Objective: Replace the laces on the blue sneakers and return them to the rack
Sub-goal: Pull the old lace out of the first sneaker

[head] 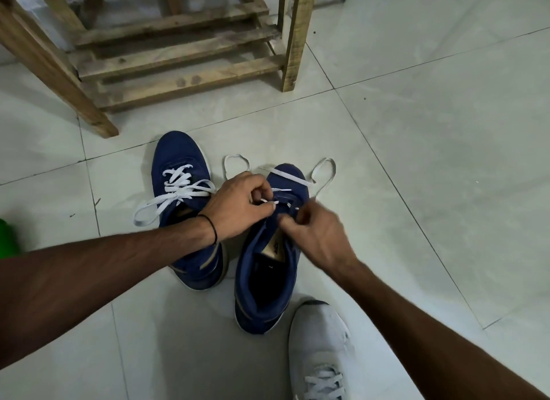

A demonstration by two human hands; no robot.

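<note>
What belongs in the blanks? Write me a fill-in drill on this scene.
The left dark blue fabric sneaker is already laced in ____. The left hand and right hand work the loose white lace of the ____ blue sneaker. Both sneakers stand on the pale tiled ____, before the slatted wooden rack.
Missing: white; right; floor.

Pale, glossy floor tiles (pixel 431 161) are crossed by thin dark grout lines and dimly lit, with a dull sheen. A rough wooden rack (pixel 178 69) with slatted shelves stands at the floor's far left.
</note>
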